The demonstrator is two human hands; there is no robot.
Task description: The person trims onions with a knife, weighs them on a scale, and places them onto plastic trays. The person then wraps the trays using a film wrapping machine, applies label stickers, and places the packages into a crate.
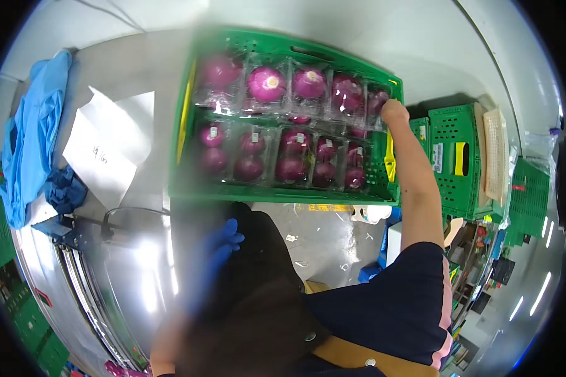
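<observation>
My right hand (394, 114), bare, is closed at the right end rim of a green crate (383, 195), right beside a clear pack of red onions (377, 100). Its fingertips are partly hidden; the rim appears to be in its grip. Inside the crate, several clear plastic packs of red onions stand in two rows, some with small white labels (300, 137). In a blue glove, my left hand (223, 248) hangs in front of my dark apron (251, 283), below the crate. Motion smears it, but its fingers are apart and nothing shows in them.
To the left lie a white paper sheet (110, 144) with handwriting and a blue garment (38, 132). Stacked green crates (449, 182) with a cream basket (495, 154) stand at right. A metal machine (132, 270) is at lower left. A blurred grey strip crosses the crate's left part.
</observation>
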